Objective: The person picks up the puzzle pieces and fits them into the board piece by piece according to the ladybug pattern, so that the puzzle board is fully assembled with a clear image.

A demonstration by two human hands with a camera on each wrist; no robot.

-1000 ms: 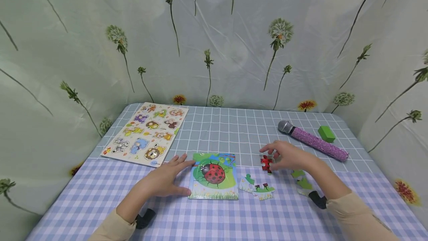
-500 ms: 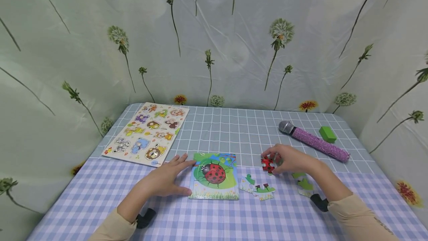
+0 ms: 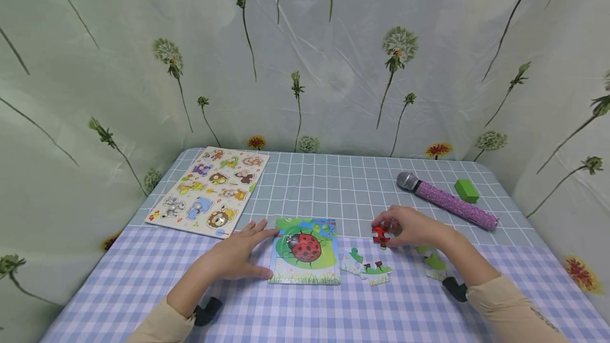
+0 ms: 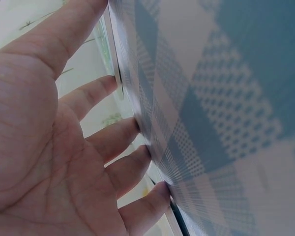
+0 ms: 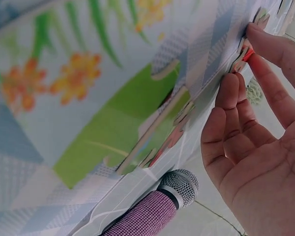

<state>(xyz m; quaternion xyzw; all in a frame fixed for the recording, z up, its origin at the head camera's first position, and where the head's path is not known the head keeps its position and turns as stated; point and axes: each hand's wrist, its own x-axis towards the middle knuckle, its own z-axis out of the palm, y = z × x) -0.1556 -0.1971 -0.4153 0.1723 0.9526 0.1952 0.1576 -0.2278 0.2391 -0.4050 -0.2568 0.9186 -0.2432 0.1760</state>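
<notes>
In the head view, a ladybird jigsaw puzzle [image 3: 305, 247] lies flat at the middle of the table. My left hand [image 3: 233, 255] is spread along its left side, with index finger and thumb at the board's edge; the left wrist view shows the fingertips on the cloth. To the right of the board, my right hand [image 3: 412, 226] pinches a red puzzle piece [image 3: 379, 236] with black spots, low at the tabletop. The right wrist view shows part of this red piece [image 5: 242, 59] between thumb and fingers; the fingers partly hide it.
Loose puzzle pieces [image 3: 376, 274] lie right of the board. Green pieces [image 3: 434, 263] lie by my right wrist. At the back right are a purple glitter microphone [image 3: 448, 200] and a green block [image 3: 466, 191]. An animal puzzle board [image 3: 209, 189] lies back left.
My right hand's fingers have drawn in around the red puzzle piece, which has turned slightly. The left hand stays at the board's edge.
</notes>
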